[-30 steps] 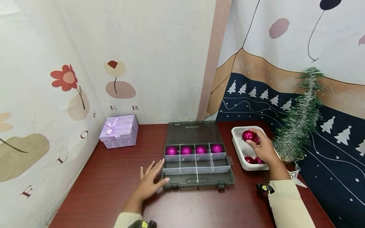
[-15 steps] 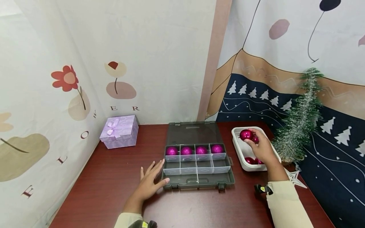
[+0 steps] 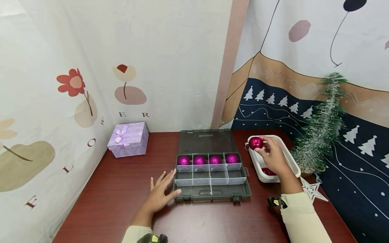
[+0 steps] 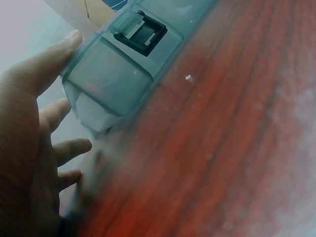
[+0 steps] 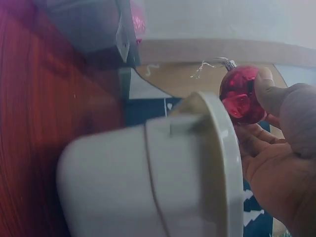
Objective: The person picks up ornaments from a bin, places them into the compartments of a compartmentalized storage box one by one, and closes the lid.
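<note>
Right of centre, the right hand pinches a shiny ball between thumb and fingers, at the upper left rim of the white tub; whether ball and rim touch, cannot tell. The grip is on the ball's side, which leaves the metal cap pointing free, probably the handier hold for something smooth and round. At least one more ball lies low in the tub, partly hidden.

Left hand, lower centre-left: open, fingers spread, thumb at the lower left corner of the box, presumably to steady it on the desk. Four glitter balls fill the back row, one per compartment (the dividers likely stop them rolling together). Lid lies back, giving access from above.
</note>
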Tool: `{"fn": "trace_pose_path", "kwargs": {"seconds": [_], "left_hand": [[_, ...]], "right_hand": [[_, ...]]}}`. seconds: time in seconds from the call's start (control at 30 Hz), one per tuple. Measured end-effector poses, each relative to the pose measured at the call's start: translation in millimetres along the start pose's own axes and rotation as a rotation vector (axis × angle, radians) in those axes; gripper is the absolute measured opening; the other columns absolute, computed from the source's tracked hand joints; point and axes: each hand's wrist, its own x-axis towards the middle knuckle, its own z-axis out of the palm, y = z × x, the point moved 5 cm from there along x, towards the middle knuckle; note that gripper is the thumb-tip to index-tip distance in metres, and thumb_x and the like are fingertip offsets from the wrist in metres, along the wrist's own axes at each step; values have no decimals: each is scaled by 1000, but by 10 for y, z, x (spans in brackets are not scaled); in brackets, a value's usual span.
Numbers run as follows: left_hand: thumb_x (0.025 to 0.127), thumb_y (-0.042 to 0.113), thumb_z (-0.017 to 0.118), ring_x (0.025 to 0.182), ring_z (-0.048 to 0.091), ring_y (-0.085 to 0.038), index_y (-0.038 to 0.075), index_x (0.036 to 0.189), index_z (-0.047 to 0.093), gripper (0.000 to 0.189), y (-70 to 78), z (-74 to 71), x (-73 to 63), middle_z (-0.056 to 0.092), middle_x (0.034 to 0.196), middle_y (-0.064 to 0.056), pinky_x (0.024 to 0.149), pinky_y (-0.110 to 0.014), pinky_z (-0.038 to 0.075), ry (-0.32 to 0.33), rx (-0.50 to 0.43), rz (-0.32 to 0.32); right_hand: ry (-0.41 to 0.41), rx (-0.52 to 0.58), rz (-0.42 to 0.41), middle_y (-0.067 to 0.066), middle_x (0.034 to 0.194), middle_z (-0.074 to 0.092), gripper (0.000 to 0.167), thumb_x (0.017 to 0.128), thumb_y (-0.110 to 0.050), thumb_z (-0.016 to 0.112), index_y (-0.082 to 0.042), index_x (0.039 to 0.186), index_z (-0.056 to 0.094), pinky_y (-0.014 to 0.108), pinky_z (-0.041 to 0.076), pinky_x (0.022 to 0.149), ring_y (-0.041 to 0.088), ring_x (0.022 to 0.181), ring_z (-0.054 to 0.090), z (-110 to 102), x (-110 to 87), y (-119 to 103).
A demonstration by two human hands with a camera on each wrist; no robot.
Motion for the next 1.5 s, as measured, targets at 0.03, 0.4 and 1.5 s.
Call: {"fn": "trace_pose_path", "kwargs": {"seconds": [0.03, 0.4, 1.5], "left_hand": [[97, 49, 76, 162, 34, -54, 22, 170, 42, 85, 2, 0, -1, 47, 173, -12, 121, -90, -7, 2, -4, 1], [96, 48, 77, 158, 36, -58, 20, 168, 46, 83, 35, -22, -10, 51, 169, -17, 119, -92, -6, 47, -36, 45], [97, 48, 75, 162, 33, -54, 18, 169, 43, 85, -8, 1, 5, 47, 173, -12, 121, -90, -8, -2, -14, 5]], "right_hand": [[-14, 16, 7, 32, 135, 60, 53, 97, 2, 77, 8, 145, 56, -4, 42, 84, 53, 119, 71, 23, 6, -16], [-125, 74, 44, 27, 142, 60, 54, 100, -5, 77, 3, 148, 55, 20, 61, 100, 50, 127, 71, 327, 31, -214], [-270, 185, -114, 19, 136, 71, 50, 95, -10, 85, -3, 140, 67, 60, 61, 107, 36, 121, 70, 1018, 8, -727]]}}
